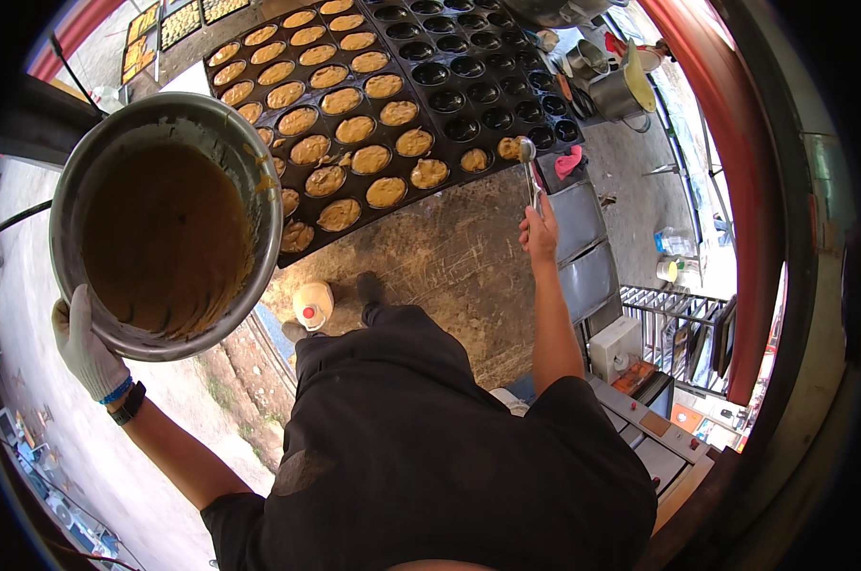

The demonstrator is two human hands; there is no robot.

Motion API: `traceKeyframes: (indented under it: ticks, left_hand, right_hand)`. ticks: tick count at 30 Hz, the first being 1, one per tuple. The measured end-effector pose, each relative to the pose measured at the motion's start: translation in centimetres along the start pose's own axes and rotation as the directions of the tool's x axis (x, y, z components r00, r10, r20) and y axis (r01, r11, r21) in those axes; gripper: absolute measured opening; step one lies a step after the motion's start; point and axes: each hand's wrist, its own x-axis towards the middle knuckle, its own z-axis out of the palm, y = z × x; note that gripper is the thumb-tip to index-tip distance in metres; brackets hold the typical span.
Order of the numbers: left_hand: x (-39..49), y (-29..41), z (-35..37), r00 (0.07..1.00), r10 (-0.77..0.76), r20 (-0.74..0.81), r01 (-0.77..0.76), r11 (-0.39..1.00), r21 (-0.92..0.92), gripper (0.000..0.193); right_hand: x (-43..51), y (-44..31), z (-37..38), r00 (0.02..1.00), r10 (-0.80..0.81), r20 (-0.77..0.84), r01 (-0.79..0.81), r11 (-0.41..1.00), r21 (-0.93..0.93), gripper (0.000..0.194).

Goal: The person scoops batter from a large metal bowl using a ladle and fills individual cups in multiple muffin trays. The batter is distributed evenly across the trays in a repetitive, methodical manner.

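My left hand [91, 346], in a white knit glove, grips the rim of a large metal bowl [273, 285] with brown batter [166, 235] in it. The bowl is held up at the left, beside the dark baking moulds. In my bare right hand [541, 232] is a metal scoop [528, 151], its head over a mould at the near right of the tray. Batter [509, 148] lies in that mould, touching or just under the scoop. A partly filled mould [475, 160] is to its left. Filled oval moulds [370, 158] cover the left tray; several dark, unfilled moulds [462, 129] show on the right tray.
A plastic jug [313, 303] with a red cap stands on the floor by my feet. Metal pitchers [612, 93] and a pink cloth [567, 162] lie beyond the trays at the right. A metal cabinet [584, 243] and a rack [680, 335] flank my right side.
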Motion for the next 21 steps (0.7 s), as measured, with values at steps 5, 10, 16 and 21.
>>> traceKeyframes:
  ticks: [5, 10, 16, 21]
  left_hand:
    - [-0.5, 0.4, 0.1, 1.000, 0.018, 0.006, -0.017, 1.000, -0.024, 0.032]
    - [-1.5, 1.0, 1.1, 0.999, -0.027, -0.030, 0.025, 0.996, -0.082, 0.031]
    - [-2.3, 2.2, 1.5, 0.998, 0.014, -0.062, -0.014, 1.000, -0.001, 0.039]
    - [-2.9, 1.9, 1.5, 1.000, -0.005, -0.029, 0.004, 1.000, -0.025, 0.047]
  right_hand:
    - [-3.5, -3.6, -0.3, 0.987, -0.159, 0.022, 0.151, 0.963, 0.224, 0.066]
    - [-7.4, -12.8, 3.9, 0.849, -0.411, 0.332, 0.291, 0.889, 0.354, 0.064]
    - [-12.5, -22.1, 18.9, 0.494, -0.131, 0.860, 0.293, 0.956, -0.023, 0.063]
    - [-16.4, -21.0, 35.4, 0.279, 0.103, 0.955, 0.852, 0.432, -0.295, 0.058]
